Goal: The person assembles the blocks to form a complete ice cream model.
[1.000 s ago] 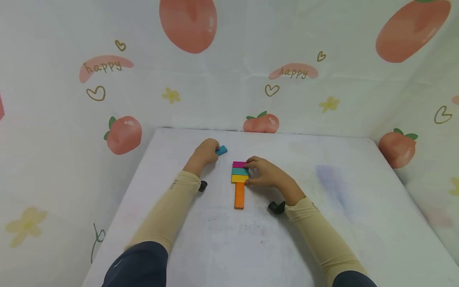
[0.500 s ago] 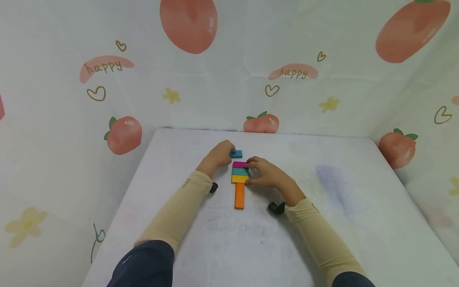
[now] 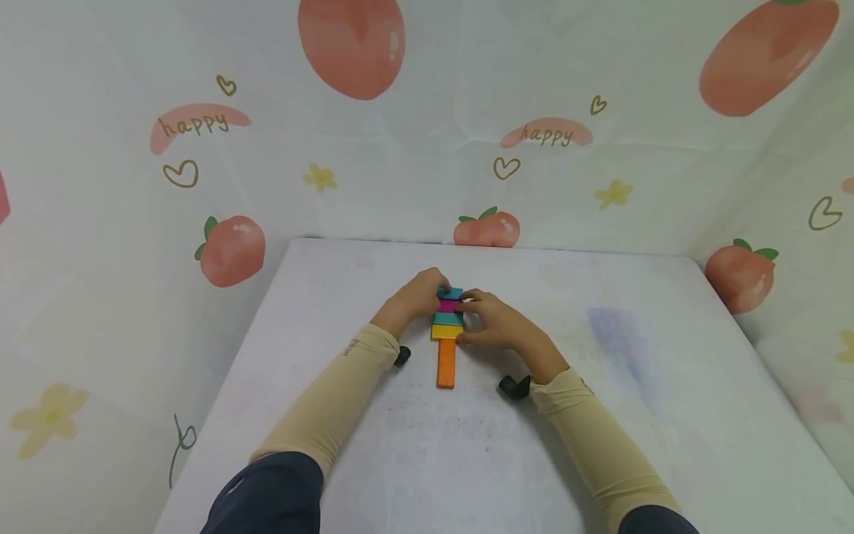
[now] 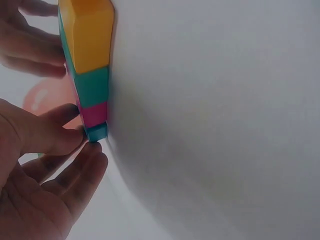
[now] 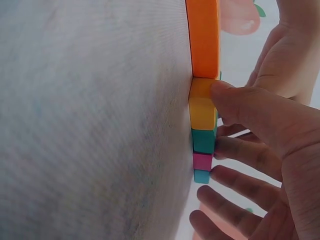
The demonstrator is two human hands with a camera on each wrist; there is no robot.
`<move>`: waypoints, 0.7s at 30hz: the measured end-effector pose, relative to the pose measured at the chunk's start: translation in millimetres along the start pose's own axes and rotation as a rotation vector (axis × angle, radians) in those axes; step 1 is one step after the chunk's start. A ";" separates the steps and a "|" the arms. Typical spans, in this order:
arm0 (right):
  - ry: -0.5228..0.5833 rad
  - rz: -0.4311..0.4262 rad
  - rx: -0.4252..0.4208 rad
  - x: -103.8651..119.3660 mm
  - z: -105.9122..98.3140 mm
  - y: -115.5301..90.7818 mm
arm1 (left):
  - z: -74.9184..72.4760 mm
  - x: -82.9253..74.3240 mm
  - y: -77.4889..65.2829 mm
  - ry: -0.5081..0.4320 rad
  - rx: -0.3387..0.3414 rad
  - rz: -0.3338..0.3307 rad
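In the head view a column of flat wooden blocks lies on the white table: an orange block (image 3: 445,365) upright at the near end, then a yellow block (image 3: 447,332), a teal block (image 3: 448,319) and a magenta block (image 3: 450,305) crosswise. A blue block (image 3: 455,294) sits at the far end, against the magenta one. My left hand (image 3: 419,295) pinches this blue block between thumb and fingers. From the right, my right hand (image 3: 500,323) touches the column, its thumb (image 5: 225,95) on the yellow block and fingertips by the teal and magenta ones.
The white table (image 3: 467,460) ends at a cloth backdrop (image 3: 414,193) printed with peaches, hearts and flowers. Black wrist cameras show under both wrists, the right one (image 3: 515,386) close over the table.
My left hand has carried the blue block right and nearer, from beyond the column to its far end, and the block has turned crosswise. My right hand has stayed in place.
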State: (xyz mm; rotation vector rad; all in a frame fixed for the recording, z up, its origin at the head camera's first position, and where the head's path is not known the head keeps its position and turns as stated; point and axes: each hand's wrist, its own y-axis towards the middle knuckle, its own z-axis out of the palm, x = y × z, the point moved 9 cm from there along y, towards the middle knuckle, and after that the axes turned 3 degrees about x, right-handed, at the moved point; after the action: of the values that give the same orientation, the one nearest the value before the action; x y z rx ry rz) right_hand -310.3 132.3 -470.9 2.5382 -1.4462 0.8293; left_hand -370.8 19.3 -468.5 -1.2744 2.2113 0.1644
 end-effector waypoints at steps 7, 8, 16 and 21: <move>-0.008 0.001 0.001 -1.4 1.3 1.3 | 1.2 -2.2 -1.8 0.028 -0.012 0.026; -0.010 -0.002 -0.001 -1.3 1.2 1.6 | 1.3 -2.1 -2.1 0.031 -0.013 0.027; -0.011 -0.011 -0.002 -2.5 1.3 4.3 | 1.2 -3.3 -3.7 0.054 -0.024 0.058; -0.007 -0.014 0.005 -4.1 2.9 3.9 | 1.4 -4.8 -7.8 0.048 -0.023 0.076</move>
State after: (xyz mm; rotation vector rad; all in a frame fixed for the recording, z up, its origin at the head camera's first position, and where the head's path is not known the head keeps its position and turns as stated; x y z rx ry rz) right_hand -314.0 132.4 -476.1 2.5546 -1.4278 0.8237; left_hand -362.0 19.3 -465.8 -1.2190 2.3066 0.1906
